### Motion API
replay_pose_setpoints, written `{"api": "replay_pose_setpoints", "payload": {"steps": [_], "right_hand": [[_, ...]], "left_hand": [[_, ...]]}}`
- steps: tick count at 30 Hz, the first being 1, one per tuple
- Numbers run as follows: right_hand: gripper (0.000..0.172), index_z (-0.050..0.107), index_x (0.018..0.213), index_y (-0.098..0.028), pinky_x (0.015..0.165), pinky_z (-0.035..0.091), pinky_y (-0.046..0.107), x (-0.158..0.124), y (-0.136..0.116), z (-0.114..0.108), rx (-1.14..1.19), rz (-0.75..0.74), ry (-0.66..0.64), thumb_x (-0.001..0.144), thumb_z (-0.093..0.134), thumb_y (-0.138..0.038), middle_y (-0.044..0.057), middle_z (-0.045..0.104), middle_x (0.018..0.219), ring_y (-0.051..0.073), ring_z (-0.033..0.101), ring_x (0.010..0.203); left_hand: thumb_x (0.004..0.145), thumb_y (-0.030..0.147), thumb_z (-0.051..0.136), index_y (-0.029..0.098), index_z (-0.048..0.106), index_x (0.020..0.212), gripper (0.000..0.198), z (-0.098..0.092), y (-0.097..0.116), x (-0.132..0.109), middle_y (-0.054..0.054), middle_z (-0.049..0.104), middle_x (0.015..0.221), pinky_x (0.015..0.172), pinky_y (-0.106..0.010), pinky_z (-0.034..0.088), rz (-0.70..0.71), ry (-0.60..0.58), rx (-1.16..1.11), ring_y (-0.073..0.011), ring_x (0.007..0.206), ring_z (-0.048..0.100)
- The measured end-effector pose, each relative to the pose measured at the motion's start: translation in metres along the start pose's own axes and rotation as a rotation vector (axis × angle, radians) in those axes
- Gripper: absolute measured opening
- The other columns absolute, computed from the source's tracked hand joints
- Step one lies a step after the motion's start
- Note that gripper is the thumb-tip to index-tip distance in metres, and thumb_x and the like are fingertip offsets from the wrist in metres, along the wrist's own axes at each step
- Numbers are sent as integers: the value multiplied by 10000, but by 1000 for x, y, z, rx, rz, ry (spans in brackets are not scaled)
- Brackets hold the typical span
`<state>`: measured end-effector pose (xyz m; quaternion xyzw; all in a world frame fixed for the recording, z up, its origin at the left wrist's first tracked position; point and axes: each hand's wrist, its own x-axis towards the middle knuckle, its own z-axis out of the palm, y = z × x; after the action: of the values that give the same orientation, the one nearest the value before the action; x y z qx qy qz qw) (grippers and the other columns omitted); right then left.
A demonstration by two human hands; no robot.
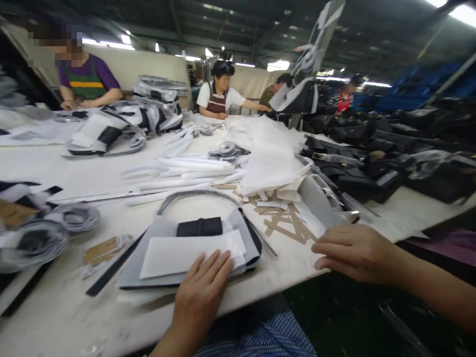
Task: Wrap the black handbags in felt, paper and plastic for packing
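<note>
My left hand [203, 292] lies flat, fingers stretched out, on a white sheet [186, 254] that covers a grey handbag [243, 233] lying at the table's near edge. A dark folded piece [200, 227] rests on the bag above the sheet, and the bag's grey handle [193, 196] arcs behind it. My right hand [353, 252] rests at the table edge to the right, fingers curled together and pointing left, with nothing visible in them. Brown paper strips [286, 224] lie just left of it.
The white table [74, 173] holds white paper rolls [186, 166], a heap of white bags [267, 158], grey straps [48, 230] at left, and black bags [372, 163] at right. Three people work at the far side, among them a person in purple [87, 79].
</note>
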<state>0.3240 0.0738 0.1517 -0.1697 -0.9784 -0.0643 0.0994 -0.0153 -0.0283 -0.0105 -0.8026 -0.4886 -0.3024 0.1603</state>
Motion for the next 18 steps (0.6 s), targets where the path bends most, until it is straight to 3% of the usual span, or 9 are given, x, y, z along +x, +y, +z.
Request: {"api": "replay_pose_setpoints", "payload": {"steps": [4,9,13,18], "right_hand": [[265,660,822,-189,563,315,277,76,0,20,247,-157,-146,975,577,-389,15,616,652,130,551,591],[389,687,730,-215,554,299,263,154,7,48,402,-207,-388,948,563,-513,17,651,658,128,569,598],[318,732,730,-224,546,287,252,197,11,74,365,-240,-556,898,637,-478,17,704,678,137,590,603],[227,789,830,-255,519,247,249,225,10,96,239,-260,-763,839,705,-466,17,749,707,147,593,599]], "left_hand": [[1019,184,446,211,681,1194,295,-3,6,5,-18,691,1284,1085,-409,447,-80,30,-55,-203,1175,651],[1037,210,402,200,677,1197,318,-6,8,7,-34,682,1297,1094,-420,445,-100,18,-89,-211,1197,634],[1038,190,385,200,675,1195,330,-6,7,5,-33,679,1301,1123,-417,416,-105,37,-103,-209,1211,622],[1045,219,380,203,681,1163,324,-3,8,4,-44,666,1309,1122,-403,413,-133,41,-134,-204,1223,605]]}}
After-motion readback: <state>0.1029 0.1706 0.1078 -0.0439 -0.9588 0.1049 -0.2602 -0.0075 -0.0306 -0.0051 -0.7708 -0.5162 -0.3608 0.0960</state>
